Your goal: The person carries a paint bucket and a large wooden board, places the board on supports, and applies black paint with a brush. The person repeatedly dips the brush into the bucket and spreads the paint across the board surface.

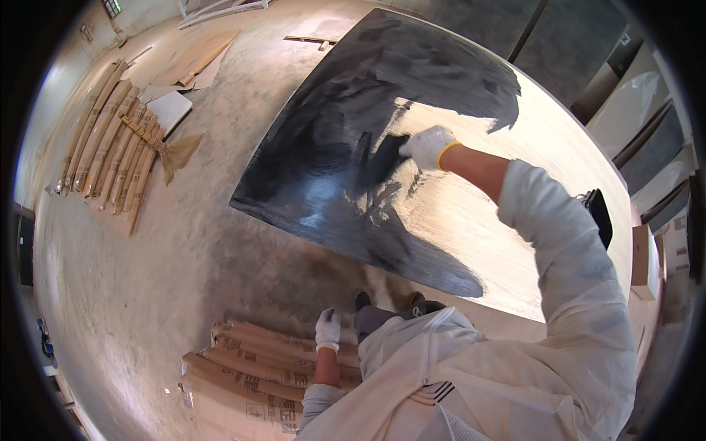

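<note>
A large pale board (471, 213) lies in front of me, much of it covered with streaky wet-looking black coating (331, 117). My right hand (432, 147), in a white glove with a yellow cuff, is closed on a black applicator (388, 158) pressed to the board. Blur and black coating hide whether the applicator is a brush or a pad. Bare board shows to the right of that hand. My left hand (328, 329), also white-gloved, hangs low beside my leg, away from the board. Its fingers are curled, with a dark patch on them; I see nothing held.
Brown cardboard-wrapped bundles (250, 375) lie near my left arm; more long wrapped pieces (110, 147) are stacked at far left. A black container (599, 217) sits at the board's right edge. Dark panels (566, 51) stand behind, and a cardboard box (644, 262) is at right.
</note>
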The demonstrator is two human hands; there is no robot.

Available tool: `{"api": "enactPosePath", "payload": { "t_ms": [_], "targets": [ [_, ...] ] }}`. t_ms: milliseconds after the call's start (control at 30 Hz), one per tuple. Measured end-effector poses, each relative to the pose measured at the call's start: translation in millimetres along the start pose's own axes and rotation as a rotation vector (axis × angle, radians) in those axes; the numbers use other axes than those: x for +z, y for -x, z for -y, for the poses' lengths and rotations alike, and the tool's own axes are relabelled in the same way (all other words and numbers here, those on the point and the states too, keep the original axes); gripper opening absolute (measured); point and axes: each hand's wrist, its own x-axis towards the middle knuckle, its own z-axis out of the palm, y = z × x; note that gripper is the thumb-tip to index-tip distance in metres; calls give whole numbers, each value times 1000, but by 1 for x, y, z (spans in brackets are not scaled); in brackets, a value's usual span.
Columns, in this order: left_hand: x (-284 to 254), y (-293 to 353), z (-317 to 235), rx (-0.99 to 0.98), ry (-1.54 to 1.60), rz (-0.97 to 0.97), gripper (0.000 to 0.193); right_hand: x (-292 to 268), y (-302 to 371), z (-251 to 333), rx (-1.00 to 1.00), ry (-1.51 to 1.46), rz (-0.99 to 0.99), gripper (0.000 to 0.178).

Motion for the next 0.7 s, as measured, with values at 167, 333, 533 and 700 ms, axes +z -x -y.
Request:
{"api": "enactPosePath", "payload": {
  "t_ms": [167,333,533,700],
  "targets": [
    [-2,3,-9,-19,-20,20,39,11,7,27,-118,-10,-13,52],
    [-3,-1,-1,-26,40,49,39,-3,-10,-27,61,-12,31,47],
    [-12,13,-22,-93,-22,44,38,23,37,27,-189,1,99,45],
    [-2,-8,5,22,-95,99,38,83,61,-42,158,-316,7,44]
  ]
}}
